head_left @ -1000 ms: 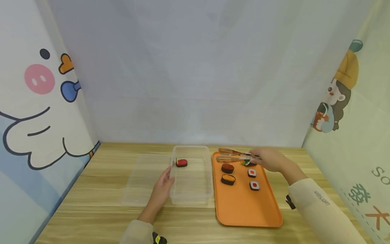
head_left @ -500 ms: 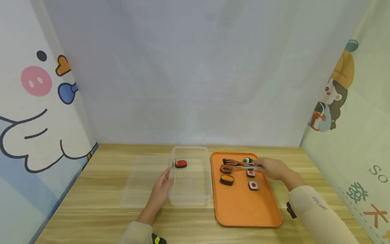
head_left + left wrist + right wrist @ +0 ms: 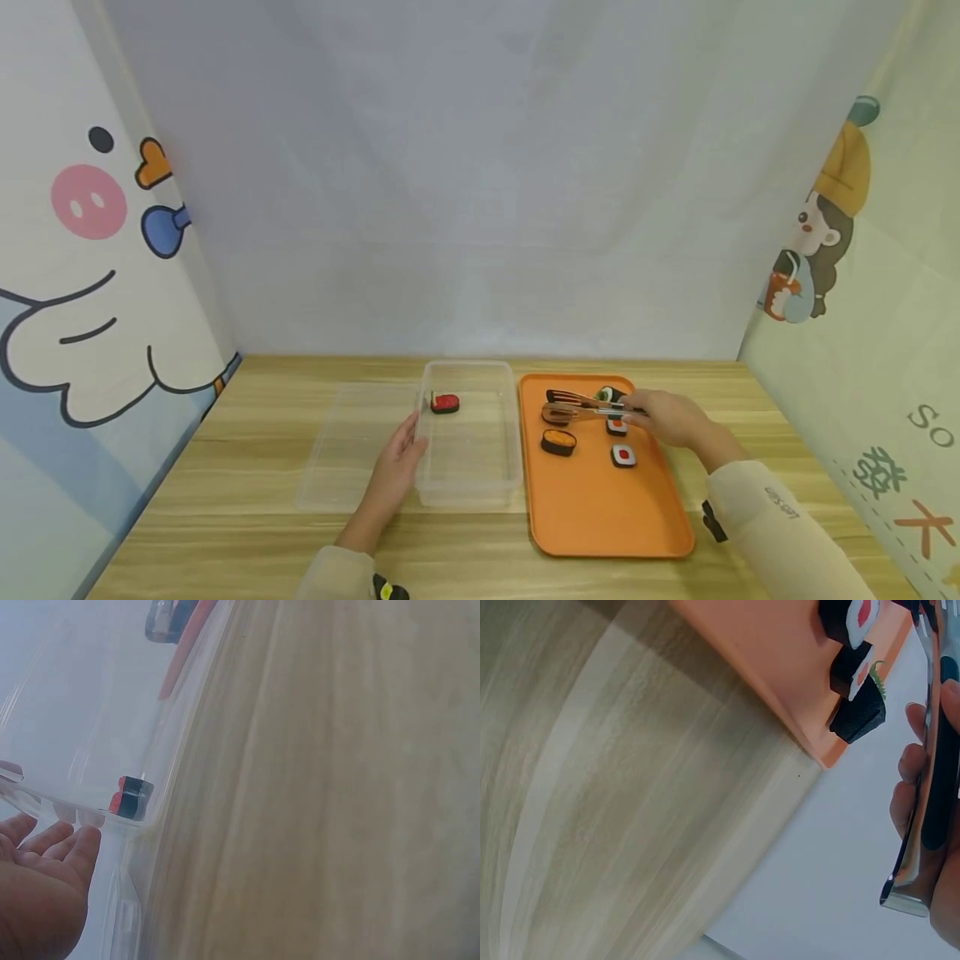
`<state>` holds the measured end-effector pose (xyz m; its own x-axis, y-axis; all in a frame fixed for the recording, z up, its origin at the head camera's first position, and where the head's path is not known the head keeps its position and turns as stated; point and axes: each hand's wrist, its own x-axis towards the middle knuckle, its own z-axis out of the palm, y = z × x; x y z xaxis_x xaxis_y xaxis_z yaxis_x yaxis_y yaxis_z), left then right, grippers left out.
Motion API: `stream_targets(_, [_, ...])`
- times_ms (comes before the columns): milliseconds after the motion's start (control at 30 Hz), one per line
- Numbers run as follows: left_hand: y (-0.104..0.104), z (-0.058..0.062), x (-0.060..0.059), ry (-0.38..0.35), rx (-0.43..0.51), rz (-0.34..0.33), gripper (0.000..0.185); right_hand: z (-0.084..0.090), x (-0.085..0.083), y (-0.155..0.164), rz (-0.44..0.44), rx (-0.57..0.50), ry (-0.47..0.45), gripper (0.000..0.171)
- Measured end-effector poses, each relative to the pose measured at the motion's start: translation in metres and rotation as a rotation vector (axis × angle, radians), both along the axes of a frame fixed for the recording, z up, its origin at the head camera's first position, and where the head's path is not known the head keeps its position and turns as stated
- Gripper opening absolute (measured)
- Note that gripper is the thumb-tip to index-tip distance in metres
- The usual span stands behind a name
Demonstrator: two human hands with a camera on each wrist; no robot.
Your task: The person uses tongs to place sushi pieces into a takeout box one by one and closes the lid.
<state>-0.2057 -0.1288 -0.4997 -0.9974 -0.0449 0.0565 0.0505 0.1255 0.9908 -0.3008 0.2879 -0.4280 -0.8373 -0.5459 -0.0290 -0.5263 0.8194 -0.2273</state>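
Observation:
My left hand [image 3: 396, 462] rests its fairly straight fingers against the left wall of a clear plastic box [image 3: 472, 488]; the left wrist view shows the fingertips right at that wall. A red-topped sushi piece [image 3: 445, 403] lies in the box near its far left. My right hand [image 3: 671, 417] grips metal tongs [image 3: 939, 772] with dark handle grips. The heads of the tongs lie over the far left of an orange tray [image 3: 600, 521], partly hiding a dark-wrapped sushi piece [image 3: 555, 419] between or below them.
On the tray are an orange-topped sushi piece [image 3: 558, 442], two white-and-red sushi rolls [image 3: 623, 455], and a green-filled roll [image 3: 609, 393] at the far edge. A clear lid [image 3: 352, 450] lies flat left of the box. A pale curtain [image 3: 480, 208] hangs behind the table.
My right hand has brought the tongs down and nearer over the tray, onto the far-left sushi piece. The left hand stays at the box.

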Motion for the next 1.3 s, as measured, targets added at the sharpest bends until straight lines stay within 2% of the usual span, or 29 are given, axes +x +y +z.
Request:
stream_targets(167, [0.0,0.0,0.0,0.005,-0.014,-0.001,0.053,0.01,0.002,-0.001,0.021,-0.036,0.048,0.031])
stream_targets(367, [-0.003,-0.002,-0.002,-0.017,-0.024,0.013,0.053,0.038,0.0,-0.012,0.067,-0.056,0.073,0.03])
stream_targets(600, [-0.006,-0.005,-0.002,-0.021,-0.027,0.022,0.053,0.061,0.005,-0.046,0.131,-0.037,0.087,0.038])
stream_targets(800, [-0.005,-0.002,0.002,-0.008,-0.023,0.012,0.053,0.057,0.008,-0.083,0.194,0.011,0.13,0.036])
stream_targets(1000, [-0.005,-0.001,-0.001,-0.016,-0.007,0.006,0.052,0.048,0.005,-0.115,0.263,-0.004,0.112,0.02])
stream_targets(1100, [-0.004,-0.001,0.0,-0.007,-0.017,0.007,0.052,0.042,0.003,-0.13,0.27,0.01,0.095,0.024])
stream_targets(1233, [-0.002,-0.001,0.0,0.008,-0.03,0.005,0.052,0.034,0.002,-0.145,0.237,0.064,0.084,0.038])
stream_targets(1300, [0.0,-0.002,0.0,0.008,-0.031,0.005,0.052,0.032,0.0,-0.149,0.221,0.084,0.075,0.039])
